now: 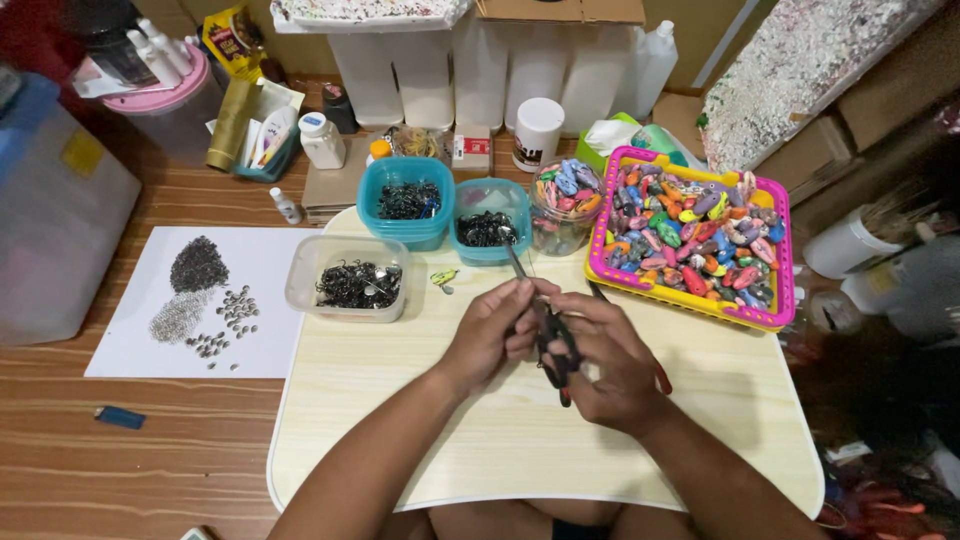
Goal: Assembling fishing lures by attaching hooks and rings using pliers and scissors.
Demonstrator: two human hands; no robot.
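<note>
Pliers [556,352] with dark handles gripped in closed fingers of right hand [612,362], left hand [495,333] pinching something too small to tell at their tip, above pale surface [400,420], near clear tub [348,277] and pink basket [690,238].

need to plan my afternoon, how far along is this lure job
Looks done: a pink-rimmed basket and a clear jar both hold many painted lures.

In hand: the right hand grips dark pliers, the left hand pinches something too small to tell.

Seemingly left: three tubs of dark metal fittings, plus piles of small parts on a white sheet. One small lure lies loose nearby.
</note>
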